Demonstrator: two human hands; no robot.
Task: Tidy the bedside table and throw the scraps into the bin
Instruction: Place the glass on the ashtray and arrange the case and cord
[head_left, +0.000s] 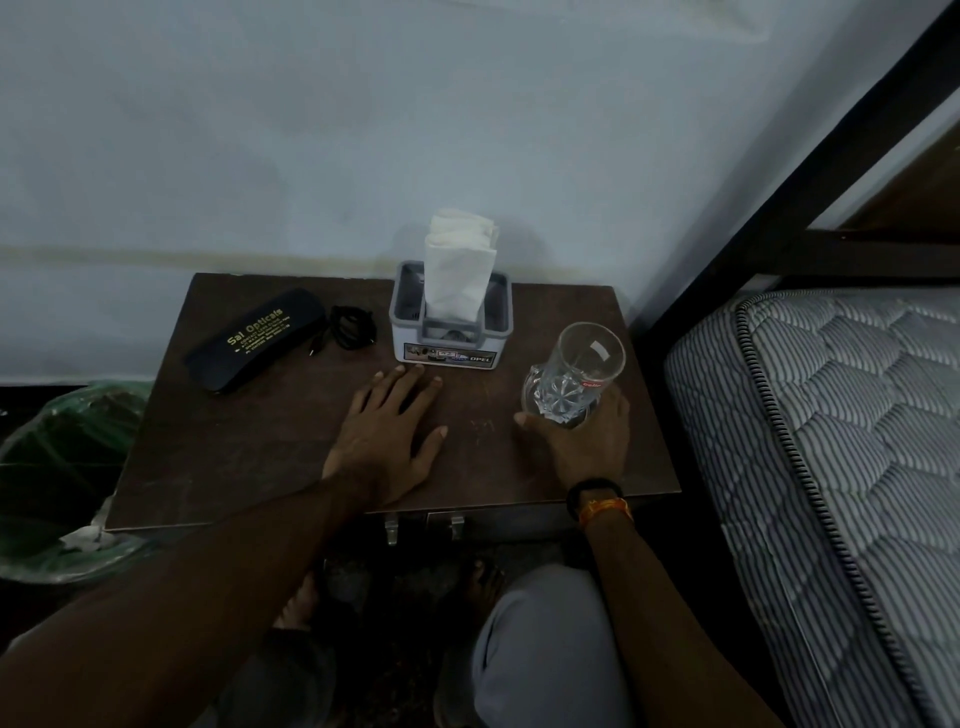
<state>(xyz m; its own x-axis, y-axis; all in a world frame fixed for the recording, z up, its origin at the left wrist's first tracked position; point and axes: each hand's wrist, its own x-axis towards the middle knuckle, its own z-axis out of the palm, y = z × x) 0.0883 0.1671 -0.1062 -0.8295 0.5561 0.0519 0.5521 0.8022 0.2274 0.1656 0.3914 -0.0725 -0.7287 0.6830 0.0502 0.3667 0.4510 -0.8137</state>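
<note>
Judging by how things lie, the tidying looks close to finished. The right hand (582, 441) has its grip wrapped round the base of an empty glass (576, 374), fingers curled against the far side and thumb on the near side, while the glass stands on the bench (218, 457) near its right edge. The left hand (387, 431) lies flat with its grip spread and pinching nothing, palm down on bare wood just left of the glass. Beyond the left fingertips stands a grey tissue holder (449, 338) with a white tissue (457, 265) rising from it. Further left of that grip lie a coiled black cable (353, 327) and a dark glasses case (257, 338), side by side and neatly apart. No scraps show on the bench top. The bin (62, 467), lined green, sits low to the far left of both hands, with a crumpled white scrap (85, 535) at its near rim. What seems left is settling the glass in its place.
</note>
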